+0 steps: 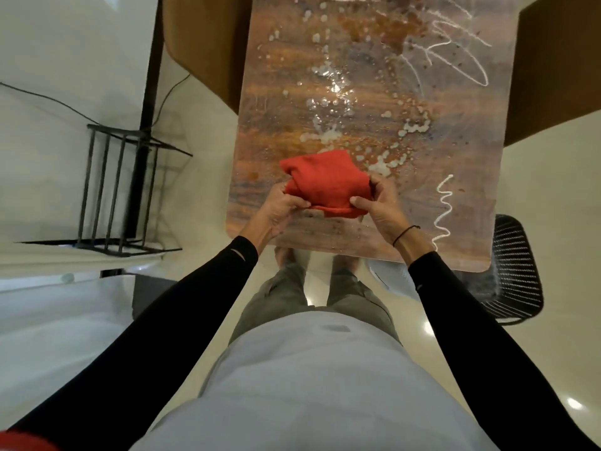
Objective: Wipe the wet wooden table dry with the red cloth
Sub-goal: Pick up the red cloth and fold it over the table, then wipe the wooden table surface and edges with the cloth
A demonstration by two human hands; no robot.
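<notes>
Still unwiped: red cloth [325, 185] folded, gripped by left hand [281, 208] and right hand [379, 203] near wooden table's [455, 196] front edge; next, pressing down onto droplets [331, 92], sweeping toward far edge.

No readable text, labels, brands or numbers anywhere; white scribbled lines on the bench [374, 76] top at far right and a white zigzag squiggle near its right edge, neither forming letters or digits; small pale mark on black left sleeve [239, 253], illegible
</notes>
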